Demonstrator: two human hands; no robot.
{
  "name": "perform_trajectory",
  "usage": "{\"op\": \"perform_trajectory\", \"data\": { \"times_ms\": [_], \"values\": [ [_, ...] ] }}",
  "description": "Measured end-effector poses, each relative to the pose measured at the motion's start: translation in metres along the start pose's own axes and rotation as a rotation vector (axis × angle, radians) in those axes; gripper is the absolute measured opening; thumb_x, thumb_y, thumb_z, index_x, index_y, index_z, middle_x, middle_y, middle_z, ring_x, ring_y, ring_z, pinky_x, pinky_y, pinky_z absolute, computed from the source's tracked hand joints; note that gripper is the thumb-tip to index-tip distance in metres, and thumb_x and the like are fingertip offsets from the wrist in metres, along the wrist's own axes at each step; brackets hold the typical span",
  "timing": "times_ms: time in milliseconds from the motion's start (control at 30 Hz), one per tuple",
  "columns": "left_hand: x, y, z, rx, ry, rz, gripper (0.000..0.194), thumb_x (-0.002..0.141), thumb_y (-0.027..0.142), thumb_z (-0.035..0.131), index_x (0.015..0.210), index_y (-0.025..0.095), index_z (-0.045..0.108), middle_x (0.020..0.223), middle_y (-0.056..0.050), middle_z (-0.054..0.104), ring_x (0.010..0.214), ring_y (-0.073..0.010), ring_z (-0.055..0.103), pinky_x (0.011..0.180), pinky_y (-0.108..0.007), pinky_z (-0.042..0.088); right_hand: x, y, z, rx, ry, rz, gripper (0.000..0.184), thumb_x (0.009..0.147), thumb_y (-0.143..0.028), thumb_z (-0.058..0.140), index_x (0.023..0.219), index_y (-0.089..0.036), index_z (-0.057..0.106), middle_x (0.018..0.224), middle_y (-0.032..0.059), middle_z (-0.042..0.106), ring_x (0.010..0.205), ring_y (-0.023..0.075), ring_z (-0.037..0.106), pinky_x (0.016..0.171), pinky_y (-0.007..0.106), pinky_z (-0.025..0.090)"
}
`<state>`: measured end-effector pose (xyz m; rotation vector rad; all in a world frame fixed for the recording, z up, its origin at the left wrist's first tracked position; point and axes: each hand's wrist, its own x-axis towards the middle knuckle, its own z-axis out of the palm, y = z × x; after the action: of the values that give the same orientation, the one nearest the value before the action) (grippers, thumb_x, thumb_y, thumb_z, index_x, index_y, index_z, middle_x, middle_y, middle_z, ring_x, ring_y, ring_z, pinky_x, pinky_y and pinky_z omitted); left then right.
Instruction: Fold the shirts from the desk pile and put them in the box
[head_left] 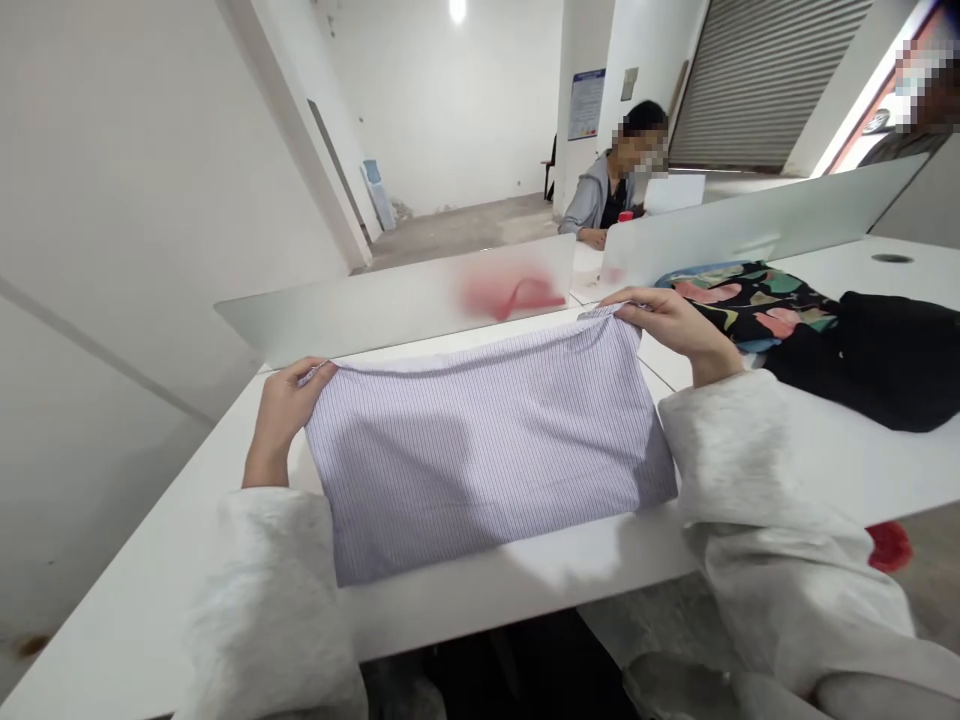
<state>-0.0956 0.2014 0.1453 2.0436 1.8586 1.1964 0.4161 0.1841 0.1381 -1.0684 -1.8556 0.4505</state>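
A striped cloth, pale purple with thin dark lines, is stretched between my hands over the white table. My left hand pinches its far left corner between thumb and fingers. At the far right corner, my right hand grips the edge the same way. The far edge sags slightly between them and looks raised off the table. Toward me, the near edge runs roughly straight across the tabletop. Whether the cloth is a garment or a plain piece of fabric I cannot tell.
Dark and flower-patterned clothes lie piled on the right of the table. Frosted dividers run along its back, with a blurred red item behind. A person sits beyond; another is partly visible at far right.
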Motion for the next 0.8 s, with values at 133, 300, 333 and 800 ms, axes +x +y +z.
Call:
{"op": "perform_trajectory", "data": {
  "times_ms": [133,300,333,800],
  "values": [
    [0.016,-0.033,0.040,0.002,-0.136,-0.088,0.050,0.070,0.062,0.052,0.083,0.016,0.067,0.086,-0.003,0.069,0.088,-0.0212,0.059,0.077,-0.027,0.044,0.023,0.056,0.028,0.132,-0.123,0.185,0.048,0.076,-0.059,0.057,0.099,-0.018,0.067,0.094,0.0053,0.066,0.088,0.0201,0.059,0.081,0.033,0.046],
    [0.016,-0.072,0.090,0.045,-0.406,-0.166,0.055,0.063,0.068,0.050,0.072,0.016,0.067,0.072,-0.005,0.069,0.075,-0.0231,0.061,0.065,-0.029,0.044,0.033,0.120,0.077,-0.185,-0.524,0.416,0.045,0.074,-0.057,0.051,0.080,-0.014,0.062,0.078,0.0066,0.063,0.071,0.0170,0.053,0.067,0.029,0.042],
    [0.015,-0.077,0.096,0.056,-0.453,-0.161,0.054,0.063,0.068,0.050,0.070,0.017,0.067,0.074,-0.005,0.069,0.075,-0.0235,0.061,0.066,-0.029,0.045,0.033,0.128,0.084,-0.234,-0.564,0.426,0.042,0.074,-0.055,0.051,0.076,-0.014,0.060,0.075,0.0062,0.062,0.069,0.0163,0.052,0.066,0.028,0.040],
    [0.066,-0.055,0.123,0.279,-1.009,-0.043,0.049,0.063,0.068,0.056,0.068,0.021,0.067,0.080,-0.007,0.069,0.073,-0.0245,0.060,0.065,-0.030,0.041,0.091,0.111,0.119,-0.327,-0.923,0.444,0.049,0.063,-0.063,0.066,0.078,-0.016,0.069,0.091,0.0108,0.068,0.080,0.0246,0.061,0.071,0.035,0.044]
  ]
}}
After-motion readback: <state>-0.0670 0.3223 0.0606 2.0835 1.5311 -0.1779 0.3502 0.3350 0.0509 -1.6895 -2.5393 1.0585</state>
